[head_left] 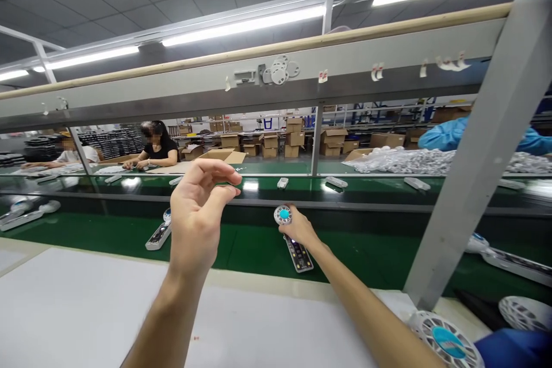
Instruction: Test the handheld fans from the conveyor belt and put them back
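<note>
My right hand (303,229) reaches out over the green conveyor belt. Its fingers are closed around the neck of a handheld fan (301,257), just below the round white head with a turquoise centre. The fan's handle is uncovered, showing a dark inside with small yellowish parts, and points towards me. My left hand (196,215) is raised in front of the belt, fingers curled and the thumb close to the fingertips with a small gap. Nothing visible is in it. Behind it another handheld fan (158,236), also with its handle uncovered, is partly hidden.
White sheets (86,305) cover the bench before me. A metal post (470,144) slants up on the right, near more fan heads (446,339). White casings (336,182) lie on the farther belt. Across it, a person (159,146) works. A shelf beam (172,86) crosses overhead.
</note>
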Demonstrator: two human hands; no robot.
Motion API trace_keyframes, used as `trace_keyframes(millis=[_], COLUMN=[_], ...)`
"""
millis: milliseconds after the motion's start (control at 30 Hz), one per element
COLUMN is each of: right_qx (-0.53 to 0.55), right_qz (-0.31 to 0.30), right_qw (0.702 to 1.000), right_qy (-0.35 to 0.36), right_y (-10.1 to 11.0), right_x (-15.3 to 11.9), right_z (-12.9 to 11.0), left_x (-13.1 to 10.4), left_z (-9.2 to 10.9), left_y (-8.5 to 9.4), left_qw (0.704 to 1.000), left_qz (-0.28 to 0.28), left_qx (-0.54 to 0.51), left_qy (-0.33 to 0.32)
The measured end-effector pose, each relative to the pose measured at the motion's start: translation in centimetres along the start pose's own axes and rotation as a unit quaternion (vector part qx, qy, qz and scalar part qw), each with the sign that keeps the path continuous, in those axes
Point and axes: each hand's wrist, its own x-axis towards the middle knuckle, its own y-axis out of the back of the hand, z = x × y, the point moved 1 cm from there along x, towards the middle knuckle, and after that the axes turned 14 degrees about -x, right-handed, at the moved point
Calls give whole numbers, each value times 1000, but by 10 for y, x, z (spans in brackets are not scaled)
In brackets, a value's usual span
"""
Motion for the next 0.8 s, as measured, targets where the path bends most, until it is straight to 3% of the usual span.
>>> trace_keyframes(millis=[200,333,433,500,600,700,733,767,800], right_qx=[22,4,4,20,61,104,123,167,181], right_qz=[-66,-58,-57,-34,62,194,258,365,400], right_qw=[997,998,998,999,995,968,947,894,866], right_qy=[-25,-29,-18,0,54,120,146,199,239], right_y=[-12,-13,-1,20,71,129,146,161,173], right_x=[10,13,11,9,-9,-55,-74,-94,-111], right_z=[4,9,7,-3,-32,-61,-67,-70,-70], left_x=[-2,-2,-4,-8,-17,-27,-29,-30,-30], left_z=[-6,-11,-11,-5,15,35,37,35,29], left_y=[-4,-6,-8,-10,-14,-20,-23,-27,-32], left_qw=[999,998,997,996,991,990,991,991,991], left_qz=[-21,-40,-55,-65,-101,-124,-124,-125,-129], left_qx=[24,39,53,60,85,70,51,32,19], left_qy=[-4,-2,6,8,5,-8,-16,-21,-19])
